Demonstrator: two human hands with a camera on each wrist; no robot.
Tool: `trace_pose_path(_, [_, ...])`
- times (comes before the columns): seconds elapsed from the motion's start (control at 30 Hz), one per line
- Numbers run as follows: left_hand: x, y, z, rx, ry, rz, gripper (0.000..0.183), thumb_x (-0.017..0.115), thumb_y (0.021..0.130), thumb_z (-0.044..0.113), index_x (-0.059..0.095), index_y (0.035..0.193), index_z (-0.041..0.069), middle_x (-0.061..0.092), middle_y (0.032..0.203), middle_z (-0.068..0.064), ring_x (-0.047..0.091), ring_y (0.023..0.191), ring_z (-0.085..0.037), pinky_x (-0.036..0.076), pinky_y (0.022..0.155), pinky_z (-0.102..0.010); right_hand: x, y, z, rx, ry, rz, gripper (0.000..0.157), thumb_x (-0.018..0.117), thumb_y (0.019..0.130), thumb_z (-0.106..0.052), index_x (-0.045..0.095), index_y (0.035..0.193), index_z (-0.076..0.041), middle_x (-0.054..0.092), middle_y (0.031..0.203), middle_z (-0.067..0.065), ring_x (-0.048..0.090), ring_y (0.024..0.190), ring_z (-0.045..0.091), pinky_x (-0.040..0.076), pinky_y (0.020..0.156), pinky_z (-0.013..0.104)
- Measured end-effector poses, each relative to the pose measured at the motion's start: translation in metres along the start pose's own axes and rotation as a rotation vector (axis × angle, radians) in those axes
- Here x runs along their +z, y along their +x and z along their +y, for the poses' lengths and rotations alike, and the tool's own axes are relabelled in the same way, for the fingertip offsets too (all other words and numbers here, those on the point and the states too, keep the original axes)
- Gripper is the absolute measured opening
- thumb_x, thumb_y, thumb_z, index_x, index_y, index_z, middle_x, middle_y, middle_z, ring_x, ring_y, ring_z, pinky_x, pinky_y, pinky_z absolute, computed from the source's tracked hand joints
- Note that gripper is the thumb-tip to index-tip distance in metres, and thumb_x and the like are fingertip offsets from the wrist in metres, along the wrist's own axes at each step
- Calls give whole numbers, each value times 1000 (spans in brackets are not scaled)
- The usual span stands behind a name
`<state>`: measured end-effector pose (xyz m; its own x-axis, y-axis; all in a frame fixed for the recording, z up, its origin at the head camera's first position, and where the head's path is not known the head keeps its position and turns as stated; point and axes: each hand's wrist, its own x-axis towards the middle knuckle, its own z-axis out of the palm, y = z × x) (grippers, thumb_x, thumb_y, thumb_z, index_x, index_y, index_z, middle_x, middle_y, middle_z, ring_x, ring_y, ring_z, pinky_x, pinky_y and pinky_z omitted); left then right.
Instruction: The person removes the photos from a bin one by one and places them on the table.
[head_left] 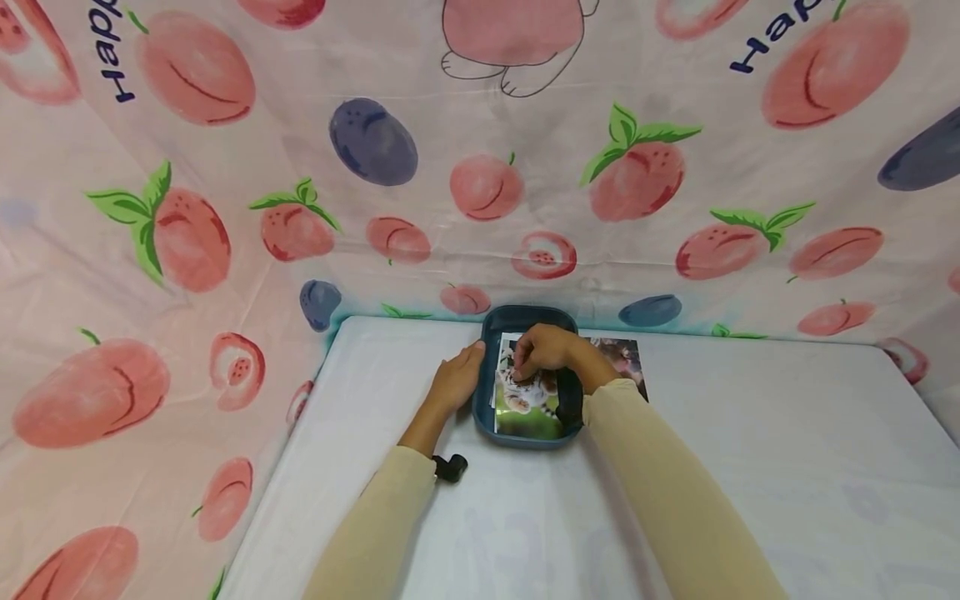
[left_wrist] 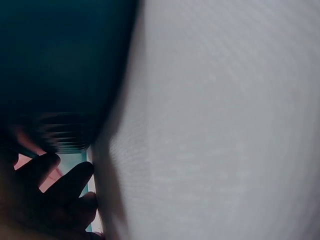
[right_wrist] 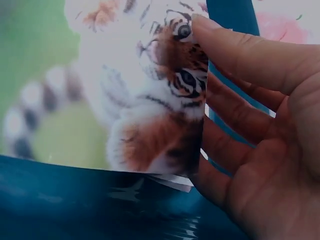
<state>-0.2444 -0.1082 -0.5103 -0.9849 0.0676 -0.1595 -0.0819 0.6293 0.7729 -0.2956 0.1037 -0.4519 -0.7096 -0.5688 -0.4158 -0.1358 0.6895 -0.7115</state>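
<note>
The tiger photo (head_left: 528,423) is in the blue tray (head_left: 528,444), just below the head view's centre — its edge pinched between the right hand's (head_left: 546,346) thumb and fingers. The left hand (head_left: 456,379), fingers extended, touches the tray's left side. Another photo (head_left: 624,357) shows right of it — fruit-print cloth (head_left: 465,187) fills the upper frame.

A pale pink fabric backdrop (head_left: 427,67) hangs behind and to the sides, its folds printed with red strawberries (head_left: 637,182), rounded peach-like fruits (head_left: 197,68), dark blue ovals (head_left: 372,142) and slanted navy lettering (head_left: 111,58), with part of an outlined cartoon figure (head_left: 513,33) at the top. Below it spreads a white tabletop (head_left: 750,467), its far edge tinged blue-green where it meets the fabric. The light is soft, leaving faint shadows on the white surface.
</note>
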Motion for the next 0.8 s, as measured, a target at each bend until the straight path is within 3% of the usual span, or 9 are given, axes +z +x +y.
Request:
trace_pose_path(0.33, [0, -1, 0, -12, 2, -8, 70, 21, 107, 61, 41, 158, 18, 40, 162, -11, 30, 155, -32, 6, 130, -51, 1, -10, -10, -79, -109, 44, 4, 79, 90, -16, 77, 91, -12, 74, 83, 1, 65, 62, 25, 58, 61, 34])
trace_pose_path(0.57, [0, -2, 1, -32, -7, -21, 69, 21, 107, 60, 40, 158, 18, 38, 163, -12, 29, 155, -32, 5, 131, -50, -1, -16, -11, -92, -42, 2, 7, 78, 91, -13, 76, 97, -10, 75, 87, 3, 62, 61, 22, 58, 60, 35])
trace_pose_path(0.8, [-2, -2, 2, -18, 13, -16, 70, 20, 107, 61, 40, 158, 18, 39, 163, -13, 30, 154, -34, 7, 130, -50, -3, -18, -6, -43, 22, -40, 24, 74, 93, -9, 75, 116, -15, 77, 89, 4, 60, 60, 19, 55, 58, 34])
